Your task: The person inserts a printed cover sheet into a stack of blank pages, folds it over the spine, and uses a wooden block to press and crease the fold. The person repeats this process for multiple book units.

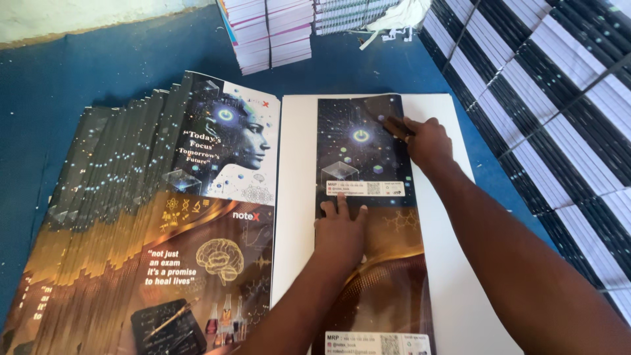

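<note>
A glossy printed cover sheet [368, 164], dark blue at the top and gold-brown lower down, lies folded lengthwise on a white board [296, 171]. My left hand [340, 230] presses flat on the sheet's middle, fingers spread. My right hand [424, 141] presses on the sheet's upper right edge, where the sheet curls up a little. Neither hand grips anything.
A fanned stack of the same printed covers [151, 223] lies to the left on the blue surface [98, 66]. Stacks of bound notebooks [273, 29] stand at the back. Rows of black-and-white notebook blocks [552, 98] fill the right side.
</note>
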